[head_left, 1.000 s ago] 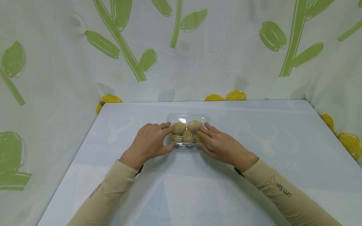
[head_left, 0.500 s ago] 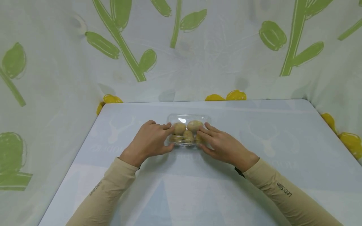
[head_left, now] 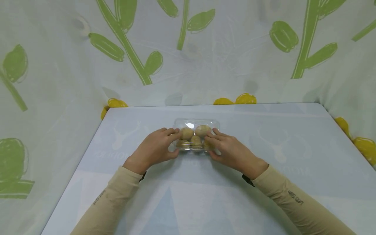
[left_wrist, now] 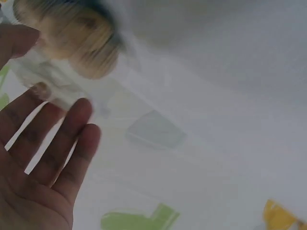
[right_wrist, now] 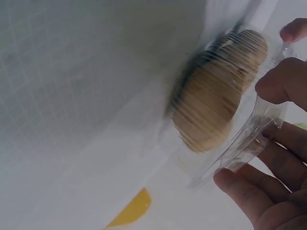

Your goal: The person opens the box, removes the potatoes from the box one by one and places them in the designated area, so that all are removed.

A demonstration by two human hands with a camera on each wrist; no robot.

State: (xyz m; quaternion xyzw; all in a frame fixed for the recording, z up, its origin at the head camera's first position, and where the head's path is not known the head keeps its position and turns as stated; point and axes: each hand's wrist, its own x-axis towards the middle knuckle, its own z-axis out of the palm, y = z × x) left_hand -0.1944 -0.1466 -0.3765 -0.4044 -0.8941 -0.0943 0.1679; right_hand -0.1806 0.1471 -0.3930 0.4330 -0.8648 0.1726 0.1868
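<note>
A clear plastic clamshell container (head_left: pixel 196 122) sits near the far side of the table, its lid down over several potatoes (head_left: pixel 202 131). At its left end, my left hand (head_left: pixel 155 145) holds the rim between thumb and fingers. Seen in the left wrist view, the thumb (left_wrist: pixel 21 40) lies along one side and the fingertips (left_wrist: pixel 82 109) reach the rim. My right hand (head_left: pixel 230 148) grips the opposite end. In the right wrist view, its thumb (right_wrist: pixel 280 84) presses on the clear rim and the other fingers bend around the far edge.
The pale table (head_left: pixel 188 202) carries faint deer and triangle prints. Behind it and along its sides hangs a white curtain (head_left: pixel 229 58) with green leaves and yellow shapes. Beige sleeves cover both forearms.
Both hands stay at the container's ends. The left thumb has drawn back slightly to the left, and the left hand sits a touch lower. The container has barely shifted.
</note>
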